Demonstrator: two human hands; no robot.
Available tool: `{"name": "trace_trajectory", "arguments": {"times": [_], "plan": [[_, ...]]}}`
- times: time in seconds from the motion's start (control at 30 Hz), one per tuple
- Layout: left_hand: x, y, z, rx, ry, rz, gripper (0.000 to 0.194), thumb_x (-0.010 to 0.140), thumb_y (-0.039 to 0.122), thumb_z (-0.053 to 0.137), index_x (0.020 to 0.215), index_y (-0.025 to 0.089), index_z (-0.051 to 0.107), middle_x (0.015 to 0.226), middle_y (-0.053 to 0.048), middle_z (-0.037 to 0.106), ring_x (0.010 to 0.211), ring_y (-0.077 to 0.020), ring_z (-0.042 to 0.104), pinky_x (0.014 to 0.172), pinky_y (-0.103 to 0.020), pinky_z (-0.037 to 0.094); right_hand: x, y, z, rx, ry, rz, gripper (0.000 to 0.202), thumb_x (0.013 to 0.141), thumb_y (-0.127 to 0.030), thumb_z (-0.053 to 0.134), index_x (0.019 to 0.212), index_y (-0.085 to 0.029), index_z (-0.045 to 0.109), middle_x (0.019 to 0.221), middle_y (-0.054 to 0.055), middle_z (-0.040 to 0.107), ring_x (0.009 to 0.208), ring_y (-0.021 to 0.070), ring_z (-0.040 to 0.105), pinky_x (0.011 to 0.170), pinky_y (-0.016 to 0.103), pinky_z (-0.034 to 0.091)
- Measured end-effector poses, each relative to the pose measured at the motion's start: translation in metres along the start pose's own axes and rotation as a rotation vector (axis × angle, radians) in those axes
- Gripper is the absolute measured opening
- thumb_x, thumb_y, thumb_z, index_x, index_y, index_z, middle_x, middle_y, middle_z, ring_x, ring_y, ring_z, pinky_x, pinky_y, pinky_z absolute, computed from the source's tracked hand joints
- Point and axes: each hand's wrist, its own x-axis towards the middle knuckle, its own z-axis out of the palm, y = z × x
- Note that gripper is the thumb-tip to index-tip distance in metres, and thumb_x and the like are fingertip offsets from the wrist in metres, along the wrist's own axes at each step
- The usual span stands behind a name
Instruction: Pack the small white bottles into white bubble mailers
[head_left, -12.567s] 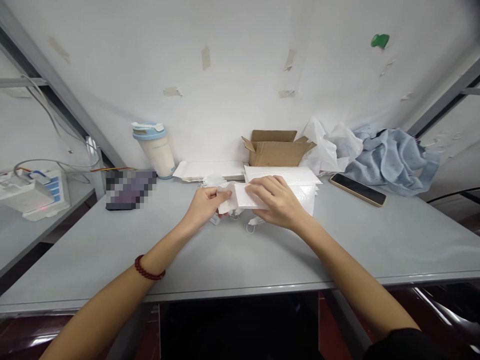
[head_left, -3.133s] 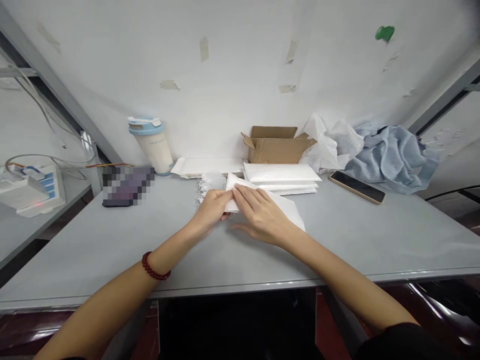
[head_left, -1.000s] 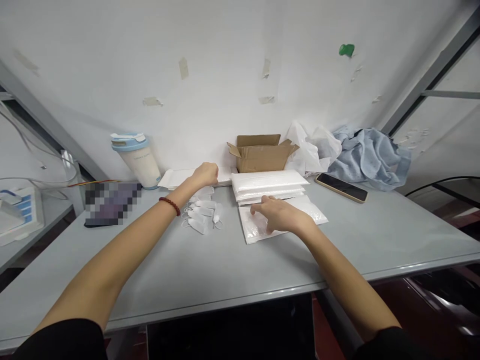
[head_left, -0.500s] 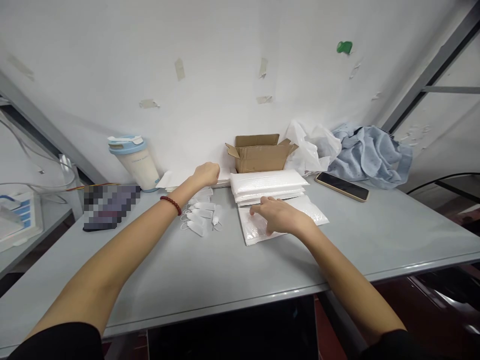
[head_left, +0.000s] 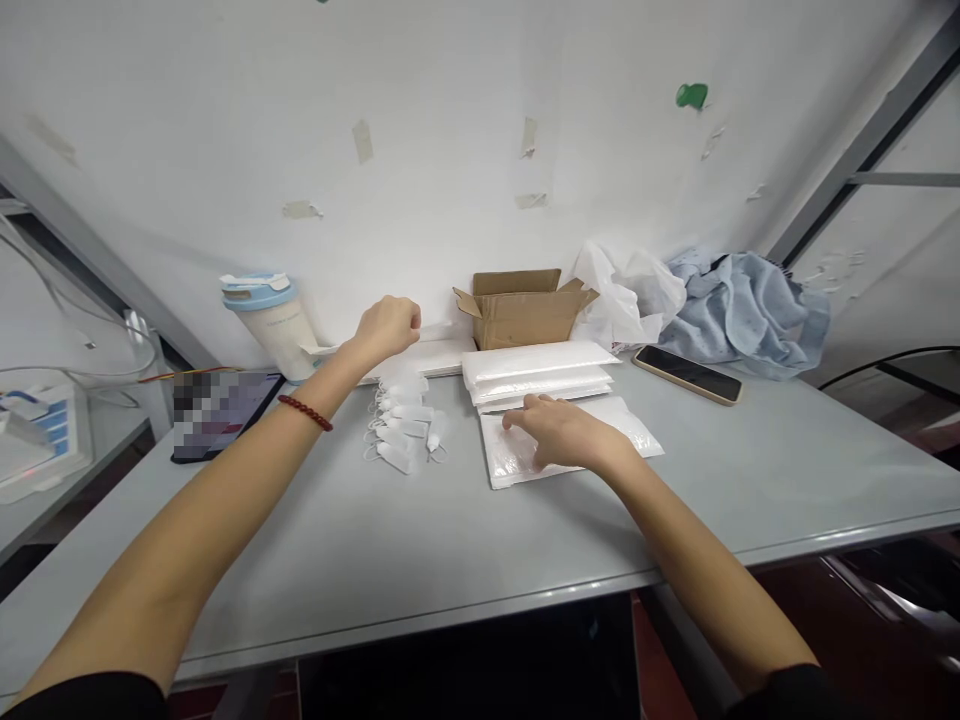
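My left hand (head_left: 388,326), with a red bead bracelet on its wrist, is over a stack of flat white sheets (head_left: 442,358) by the wall. Its fingers are curled together, and what they hold, if anything, is hidden. My right hand (head_left: 562,432) lies with fingers apart on a white padded envelope (head_left: 626,425), pressing on its near part. Just behind that are several more white padded envelopes (head_left: 536,366), piled up. Between my hands lie several small white tags with string loops (head_left: 405,428).
An open cardboard box (head_left: 529,317) stands against the wall, beside a white plastic bag (head_left: 619,300) and a bundled blue cloth (head_left: 750,310). A phone (head_left: 688,374) lies at the right. At the left are a cup with a blue lid (head_left: 276,330) and a dark, partly blurred-out flat device (head_left: 225,415).
My left hand has moved left and up, away from the box, uncovering more of the white sheets. My right hand has stayed on the envelope.
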Motion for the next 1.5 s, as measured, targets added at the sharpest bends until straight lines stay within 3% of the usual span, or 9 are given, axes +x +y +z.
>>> {"name": "trace_trajectory", "arguments": {"times": [0.13, 0.37, 0.47, 0.63, 0.87, 1.03, 1.17, 1.4, 1.5], "plan": [[-0.029, 0.003, -0.007, -0.011, 0.213, 0.088, 0.014, 0.075, 0.013, 0.053, 0.077, 0.018, 0.066, 0.082, -0.007, 0.067, 0.083, -0.0238, 0.059, 0.068, -0.033, 0.043, 0.003, 0.005, 0.001, 0.055, 0.14, -0.075, 0.039, 0.075, -0.021, 0.071, 0.113, -0.022, 0.061, 0.104, 0.008, 0.061, 0.09, 0.0237, 0.059, 0.069, 0.031, 0.043], [-0.112, 0.046, 0.005, 0.063, 0.564, 0.435, 0.02, 0.084, 0.009, 0.046, 0.079, 0.017, 0.064, 0.083, -0.008, 0.062, 0.077, -0.0214, 0.052, 0.063, -0.032, 0.04, 0.014, -0.011, 0.012, -0.097, 0.967, -0.32, 0.043, 0.084, -0.029, 0.066, 0.121, -0.015, 0.049, 0.121, 0.018, 0.054, 0.107, 0.0294, 0.051, 0.083, 0.04, 0.043], [-0.131, 0.059, 0.023, -0.009, 0.668, 0.555, 0.024, 0.087, 0.007, 0.044, 0.077, 0.018, 0.062, 0.079, -0.007, 0.061, 0.071, -0.0194, 0.048, 0.063, -0.031, 0.039, 0.019, -0.019, 0.019, -0.268, 0.956, -0.363, 0.017, 0.091, -0.019, 0.05, 0.107, -0.016, 0.055, 0.115, 0.017, 0.058, 0.1, 0.027, 0.053, 0.081, 0.037, 0.041], [-0.137, 0.049, 0.05, -0.119, 0.698, 0.596, 0.023, 0.089, 0.01, 0.047, 0.089, 0.022, 0.066, 0.086, -0.007, 0.065, 0.083, -0.0202, 0.054, 0.071, -0.033, 0.042, 0.025, -0.018, 0.025, -0.364, 0.792, -0.271, 0.031, 0.09, -0.002, 0.032, 0.086, -0.017, 0.059, 0.091, 0.01, 0.066, 0.074, 0.0193, 0.056, 0.071, 0.031, 0.037], [-0.122, 0.0, 0.035, -0.331, 0.773, -0.009, 0.025, 0.09, 0.03, 0.051, 0.106, 0.02, 0.067, 0.123, -0.014, 0.058, 0.123, -0.0312, 0.042, 0.104, -0.05, 0.033, 0.024, -0.009, 0.021, -0.358, 0.89, -0.237, 0.034, 0.088, 0.0, 0.032, 0.095, -0.018, 0.06, 0.104, 0.009, 0.067, 0.082, 0.0177, 0.059, 0.069, 0.028, 0.037], [-0.11, -0.032, 0.021, -0.948, 0.515, -0.441, 0.047, 0.084, 0.03, 0.056, 0.129, 0.018, 0.052, 0.127, -0.013, 0.058, 0.114, -0.027, 0.056, 0.095, -0.042, 0.048, 0.019, -0.003, 0.014, -0.362, 0.987, -0.253, 0.035, 0.087, 0.001, 0.034, 0.092, -0.021, 0.061, 0.108, 0.005, 0.068, 0.084, 0.0158, 0.06, 0.073, 0.026, 0.04], [-0.105, -0.053, 0.024, -1.487, 0.149, -0.531, 0.033, 0.07, 0.02, 0.065, 0.101, 0.01, 0.066, 0.103, -0.012, 0.069, 0.098, -0.0241, 0.065, 0.079, -0.031, 0.057, 0.018, -0.002, 0.012, -0.322, 0.972, -0.277, 0.038, 0.085, 0.003, 0.033, 0.088, -0.022, 0.061, 0.11, 0.005, 0.068, 0.084, 0.0158, 0.059, 0.075, 0.028, 0.041], [-0.106, -0.055, 0.023, -1.55, -0.026, -0.494, 0.019, 0.063, 0.012, 0.068, 0.082, 0.014, 0.07, 0.095, -0.009, 0.073, 0.088, -0.0201, 0.066, 0.063, -0.022, 0.055, 0.019, -0.004, 0.011, -0.308, 0.752, -0.232, 0.023, 0.085, -0.011, 0.046, 0.105, -0.015, 0.056, 0.125, 0.019, 0.057, 0.112, 0.0283, 0.053, 0.086, 0.037, 0.04], [-0.11, -0.039, 0.019, -1.554, -0.089, -0.448, 0.029, 0.061, 0.013, 0.071, 0.089, 0.013, 0.07, 0.093, -0.008, 0.073, 0.083, -0.019, 0.067, 0.064, -0.023, 0.054, 0.016, -0.008, 0.013, -0.25, 0.672, -0.275, 0.043, 0.082, -0.028, 0.057, 0.122, -0.014, 0.047, 0.136, 0.024, 0.046, 0.125, 0.0342, 0.043, 0.093, 0.044, 0.038]]}}
